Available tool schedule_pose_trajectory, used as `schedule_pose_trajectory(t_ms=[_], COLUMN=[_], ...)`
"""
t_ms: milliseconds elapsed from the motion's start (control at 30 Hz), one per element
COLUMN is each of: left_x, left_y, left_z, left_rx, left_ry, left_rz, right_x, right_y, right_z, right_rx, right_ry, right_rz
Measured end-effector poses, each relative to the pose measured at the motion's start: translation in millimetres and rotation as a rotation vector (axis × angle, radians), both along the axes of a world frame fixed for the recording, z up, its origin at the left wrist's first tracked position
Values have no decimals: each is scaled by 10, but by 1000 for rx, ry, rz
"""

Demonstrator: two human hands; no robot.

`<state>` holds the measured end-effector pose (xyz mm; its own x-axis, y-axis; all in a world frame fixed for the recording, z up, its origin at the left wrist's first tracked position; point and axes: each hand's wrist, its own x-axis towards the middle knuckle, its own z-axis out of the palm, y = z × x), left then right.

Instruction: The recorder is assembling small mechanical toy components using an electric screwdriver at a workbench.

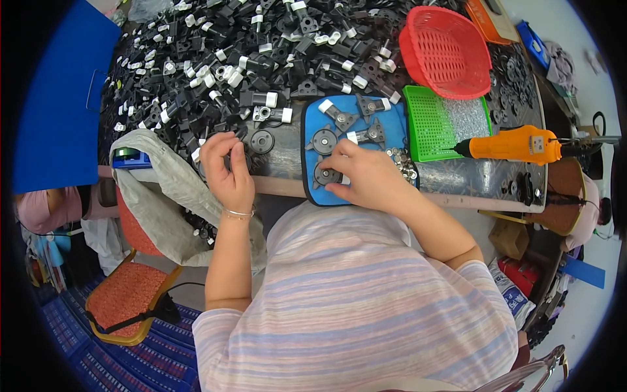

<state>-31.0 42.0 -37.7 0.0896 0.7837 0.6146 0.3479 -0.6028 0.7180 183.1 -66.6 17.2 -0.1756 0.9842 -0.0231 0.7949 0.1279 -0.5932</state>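
Right hand (369, 174): fingers parted over round black part (319, 176) on blue mat (394, 125); grip unclear. Left hand (227, 175): fingers curled; hold unclear. Orange electric screwdriver (513, 146) at mat's three o'clock.

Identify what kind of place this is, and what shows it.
Probably a small assembly workshop: a big heap of black-and-white parts covers much of the bench, a green basket holds small shiny pieces, and what looks like an orange power screwdriver sits at the right.
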Motion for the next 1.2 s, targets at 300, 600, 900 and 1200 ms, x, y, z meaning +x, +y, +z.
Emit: schedule_pose_trajectory(t_ms=[300, 600, 900, 1200], left_x=[295, 631, 840, 981], left_y=[-372, -485, -476, -878], left_z=[333, 359, 552, 317], left_rx=[28, 44, -177, -1033], left_ry=[153, 134, 263, -434], left_rz=[-421, -639, -604, -827], right_x=[133, 252, 345, 341], right_y=[-17, -142, -262, -470], right_z=[65, 86, 18, -245], right_rx=[-315, -342, -263, 520], right_ry=[804, 1212, 1161, 243], right_rz=[-229, -314, -411, -372])
